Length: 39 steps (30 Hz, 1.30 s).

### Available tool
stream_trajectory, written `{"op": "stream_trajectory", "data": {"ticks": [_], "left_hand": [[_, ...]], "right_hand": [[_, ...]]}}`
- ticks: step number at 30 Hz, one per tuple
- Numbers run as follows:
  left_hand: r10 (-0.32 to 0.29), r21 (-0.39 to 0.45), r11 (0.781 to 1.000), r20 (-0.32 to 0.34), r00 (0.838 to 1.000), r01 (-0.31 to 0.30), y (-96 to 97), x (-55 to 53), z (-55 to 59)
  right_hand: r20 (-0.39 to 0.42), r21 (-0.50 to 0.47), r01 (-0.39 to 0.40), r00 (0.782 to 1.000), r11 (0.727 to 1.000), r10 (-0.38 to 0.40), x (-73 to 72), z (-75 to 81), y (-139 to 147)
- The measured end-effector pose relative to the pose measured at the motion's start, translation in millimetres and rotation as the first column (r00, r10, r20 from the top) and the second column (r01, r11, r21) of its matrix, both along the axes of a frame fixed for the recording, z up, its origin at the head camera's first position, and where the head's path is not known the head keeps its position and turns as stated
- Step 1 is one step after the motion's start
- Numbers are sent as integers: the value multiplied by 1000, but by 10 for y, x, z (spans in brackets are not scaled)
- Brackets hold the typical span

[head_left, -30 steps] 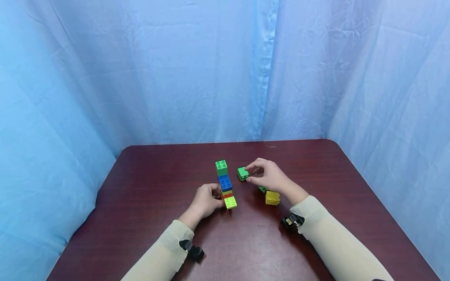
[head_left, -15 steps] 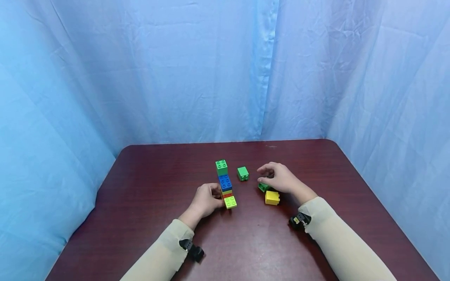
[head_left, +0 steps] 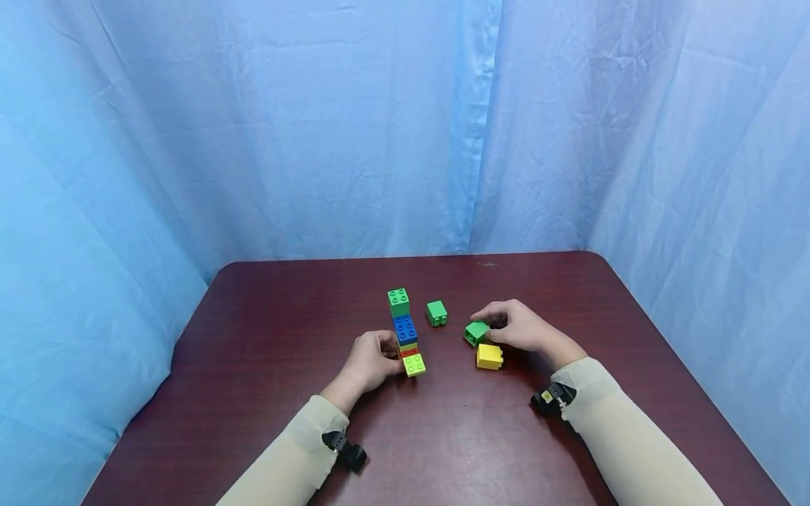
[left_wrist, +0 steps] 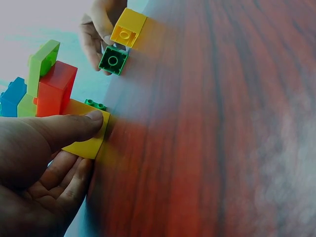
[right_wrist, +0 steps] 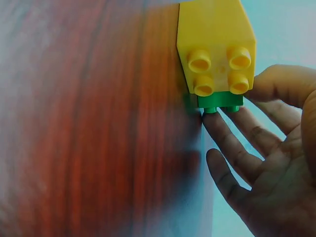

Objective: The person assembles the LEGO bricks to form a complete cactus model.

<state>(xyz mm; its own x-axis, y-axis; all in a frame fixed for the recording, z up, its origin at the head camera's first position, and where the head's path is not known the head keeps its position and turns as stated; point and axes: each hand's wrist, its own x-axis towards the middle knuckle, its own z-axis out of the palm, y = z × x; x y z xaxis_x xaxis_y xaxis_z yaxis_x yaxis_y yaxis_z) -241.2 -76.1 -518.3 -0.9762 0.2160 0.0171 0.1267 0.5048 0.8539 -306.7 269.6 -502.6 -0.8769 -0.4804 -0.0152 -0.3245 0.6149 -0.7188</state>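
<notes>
My left hand [head_left: 370, 360] holds a stack of toy bricks on the table. In the left wrist view its thumb presses a yellow brick [left_wrist: 91, 145] against the fingers, beside a red brick [left_wrist: 55, 91]. The stack also shows a blue brick [head_left: 405, 329], a green one [head_left: 399, 303] at the far end and a lime one [head_left: 414, 365] nearest me. To the right, my right hand [head_left: 520, 327] has thumb and fingers around a loose green brick [head_left: 476, 333], its hollow underside facing left. A yellow brick partly hides that grip in the right wrist view.
A loose yellow brick [head_left: 489, 356] lies just in front of the right hand's green brick. Another green brick [head_left: 436, 313] lies between the stack and the right hand. The dark red table [head_left: 285, 302] has light blue curtains [head_left: 354, 140] around it.
My right hand has moved right and toward me, away from the middle green brick, to the green brick beside the yellow one. My left hand and the stack have stayed put.
</notes>
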Motion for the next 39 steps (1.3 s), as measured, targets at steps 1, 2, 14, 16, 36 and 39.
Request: {"op": "stream_trajectory", "data": {"ticks": [1,2,14,16,36,39], "left_hand": [[0,0,1000,-1,1000,0,-1,1,-2],[1,-3,1000,-1,1000,-1,-2,1,-4],[8,-6,1000,6,1000,-8,7,-8,-8],[8,-9,1000,5,1000,-8,8,-6,-10],[9,-9,1000,-7,1000,-9,-14,-20,8],[9,-12,1000,-5,1000,-9,-10,-12,20]], "right_hand": [[-2,-3,4,1000,1000,-4,-4,-6,5],[-6,-6,5,1000,1000,-5,-9,-12,9],[-111,-11,59,992,998,-60,-27,-63,-21],[-107,-6,64,992,998,-64,-25,-69,-27],[-31,3,98,995,995,-98,-26,-63,-51],[-34,13,102,994,995,-102,-26,-64,-46]]}}
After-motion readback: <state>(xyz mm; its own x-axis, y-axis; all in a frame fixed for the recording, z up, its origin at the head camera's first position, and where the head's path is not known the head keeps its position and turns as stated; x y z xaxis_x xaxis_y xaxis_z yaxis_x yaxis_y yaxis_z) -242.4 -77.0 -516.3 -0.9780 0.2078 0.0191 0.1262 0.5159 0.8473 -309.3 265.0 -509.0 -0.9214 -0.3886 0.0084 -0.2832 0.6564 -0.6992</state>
